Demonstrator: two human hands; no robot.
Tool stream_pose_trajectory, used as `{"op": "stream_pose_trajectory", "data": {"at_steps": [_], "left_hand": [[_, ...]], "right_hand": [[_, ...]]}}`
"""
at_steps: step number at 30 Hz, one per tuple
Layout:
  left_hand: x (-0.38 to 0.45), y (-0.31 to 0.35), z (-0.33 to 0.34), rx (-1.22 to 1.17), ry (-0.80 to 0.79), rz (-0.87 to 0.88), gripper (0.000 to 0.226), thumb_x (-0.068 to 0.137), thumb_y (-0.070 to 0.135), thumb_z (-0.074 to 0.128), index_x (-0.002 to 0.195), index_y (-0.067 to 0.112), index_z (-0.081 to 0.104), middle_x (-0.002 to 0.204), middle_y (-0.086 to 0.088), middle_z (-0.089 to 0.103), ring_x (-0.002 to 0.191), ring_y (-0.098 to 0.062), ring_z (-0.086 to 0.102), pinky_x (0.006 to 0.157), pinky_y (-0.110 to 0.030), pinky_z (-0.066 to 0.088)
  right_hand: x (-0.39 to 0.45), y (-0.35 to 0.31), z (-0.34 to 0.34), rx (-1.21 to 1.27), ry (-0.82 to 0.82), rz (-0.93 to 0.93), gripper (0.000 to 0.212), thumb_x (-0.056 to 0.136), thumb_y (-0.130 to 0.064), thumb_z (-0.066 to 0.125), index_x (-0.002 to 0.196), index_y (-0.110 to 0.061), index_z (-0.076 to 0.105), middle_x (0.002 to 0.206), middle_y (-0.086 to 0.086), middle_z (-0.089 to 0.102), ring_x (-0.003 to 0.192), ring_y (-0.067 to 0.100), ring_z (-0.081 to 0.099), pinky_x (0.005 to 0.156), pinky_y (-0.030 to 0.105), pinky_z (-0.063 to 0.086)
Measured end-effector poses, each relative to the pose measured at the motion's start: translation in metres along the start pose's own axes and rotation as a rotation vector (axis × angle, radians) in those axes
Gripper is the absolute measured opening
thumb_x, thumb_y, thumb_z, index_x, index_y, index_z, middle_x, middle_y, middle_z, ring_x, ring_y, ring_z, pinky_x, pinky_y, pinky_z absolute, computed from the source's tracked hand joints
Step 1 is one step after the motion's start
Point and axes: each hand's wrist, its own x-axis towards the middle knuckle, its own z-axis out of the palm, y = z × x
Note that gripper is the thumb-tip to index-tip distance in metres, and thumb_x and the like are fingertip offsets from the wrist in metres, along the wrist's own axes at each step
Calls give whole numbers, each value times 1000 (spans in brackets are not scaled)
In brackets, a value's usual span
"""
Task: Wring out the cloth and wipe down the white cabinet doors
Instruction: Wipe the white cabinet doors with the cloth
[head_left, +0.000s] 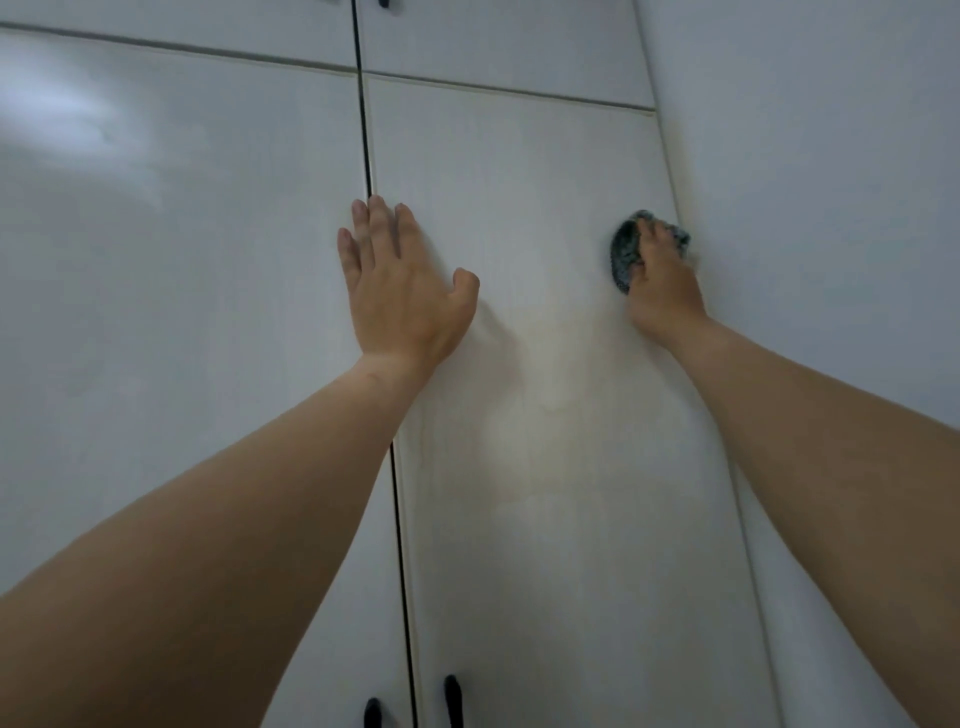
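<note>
Two tall white cabinet doors fill the view, split by a dark vertical gap. My left hand (400, 291) lies flat with straight fingers across that gap, pressing on the right door (545, 415) near its left edge. My right hand (662, 280) holds a bunched dark grey cloth (626, 249) against the same door, close to its right edge. The fingers cover much of the cloth. A faint damp, yellowish patch shows on the door between my forearms.
The left door (182, 312) carries a light reflection at upper left. Upper cabinet doors (493, 41) sit above a horizontal gap. Two black handles (453, 699) show at the bottom by the gap. A plain white wall (831, 208) adjoins the cabinet on the right.
</note>
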Motion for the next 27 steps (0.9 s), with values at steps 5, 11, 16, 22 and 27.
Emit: {"op": "stream_pose_trajectory", "data": {"at_steps": [5,11,16,22,27], "left_hand": [[-1,0,0,2,-8,9,87,85,47,39,156,0,18,165,-23,8,154,-33,-3,125,-48,-3],[-1,-9,-18,-110,-76,27,83,83,30,36,157,0,13,165,-18,11,154,-29,1,126,-41,-1],[-9,-51,-39,-26,7,123,73,84,13,27,155,-1,22,164,-19,18,154,-33,7,126,-44,6],[-21,-81,-30,-22,57,201,69,86,16,23,152,-5,29,160,-22,27,152,-35,15,126,-46,5],[-23,-81,-32,-182,124,172,66,84,1,28,149,-6,36,157,-21,35,151,-35,21,126,-44,10]], "right_hand": [[-44,-37,33,27,176,177,66,93,1,40,155,-10,19,162,9,13,150,24,8,122,36,9],[-89,-93,57,-16,-31,-603,60,91,-5,34,150,-14,36,158,7,29,147,22,24,118,30,21],[-100,-88,57,-38,121,-177,64,89,4,40,151,-10,32,159,9,26,148,23,20,120,39,23],[-78,-165,65,-62,-111,-703,58,92,-11,32,151,-12,35,159,9,26,148,23,20,118,29,15],[-50,-195,72,-29,-62,-505,63,95,-2,43,154,-15,25,162,5,16,150,21,10,120,31,13]]}}
